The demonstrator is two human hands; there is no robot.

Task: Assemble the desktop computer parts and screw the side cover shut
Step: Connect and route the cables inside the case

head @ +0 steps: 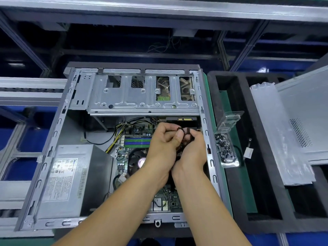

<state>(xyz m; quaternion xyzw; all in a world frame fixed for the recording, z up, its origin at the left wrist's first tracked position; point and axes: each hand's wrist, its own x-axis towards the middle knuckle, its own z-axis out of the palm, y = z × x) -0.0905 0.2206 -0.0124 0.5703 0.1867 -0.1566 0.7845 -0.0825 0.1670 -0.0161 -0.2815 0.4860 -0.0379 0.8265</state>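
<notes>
Grey steel PC case (53, 157) lies on its side on the counter w/ the side open, so all the guts show. Drive cage (142, 93) sits across the far end, PSU (71, 178) in the near-left corner, motherboard (131, 157) in the middle w/ green/blue RAM slots (137, 141) and a round CPU fan (136, 162) partly under the wrists. Yellow/black wires (115, 137) run from the PSU side up to the board.

Both hands are over the right side of the board, pressed close together. Left hand (163, 146) and right hand (192, 148) each have a curled grip pinching a dark cable/connector (183, 131) between them; can't tell exactly what plug it is, fingers cover most of it.

Right of the case: clear plastic box of small black screws (224, 150) on the green mat (237, 157), then black foam tray (266, 174), and the loose side cover (305, 112) leaning over it w/ a plastic bag (276, 135) on top.
</notes>
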